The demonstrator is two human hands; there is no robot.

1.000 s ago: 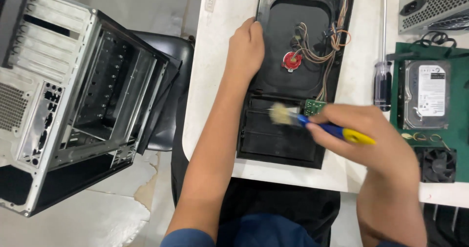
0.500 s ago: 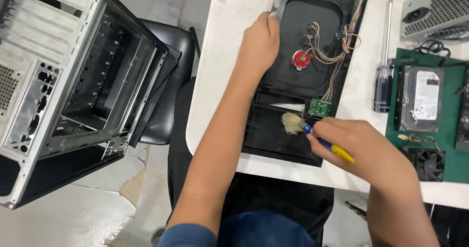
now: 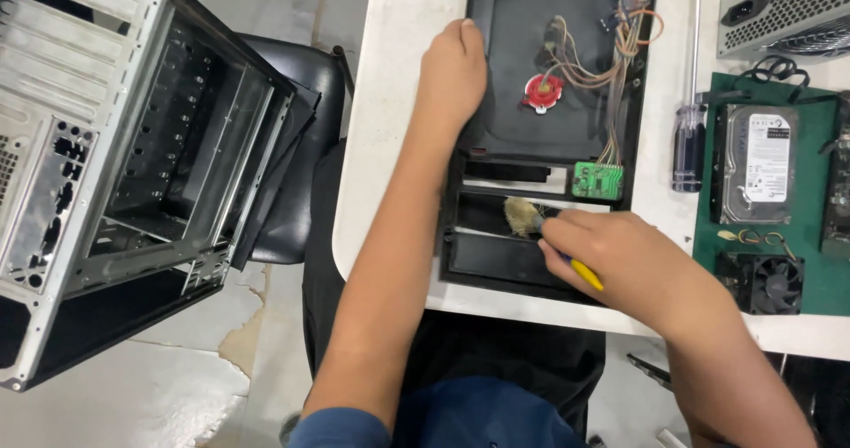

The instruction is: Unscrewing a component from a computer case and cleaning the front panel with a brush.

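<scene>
**Brushing dust from a computer front panel**

At far left an empty computer case (image 3: 133, 173) lies on its side on the floor, stripped of its parts, beside a black chair (image 3: 297, 147). On the white worktop (image 3: 381, 147) the black front panel (image 3: 549, 103) lies inner side up. The left hand (image 3: 452, 72) rests on the panel's left edge, fingers curled over it, pinning it down. The right hand (image 3: 624, 258) is closed around a yellow-handled brush (image 3: 544, 231), its bristles touching a drive-bay slot at the near end of the panel, just below a small green circuit board (image 3: 598, 181). Judging by this, cleaning is under way: how much of the panel is already brushed cannot be told. Further right lie a screwdriver (image 3: 691, 112), a hard drive (image 3: 757, 165) and a small fan (image 3: 770, 284) on a green mat (image 3: 823, 275).
</scene>
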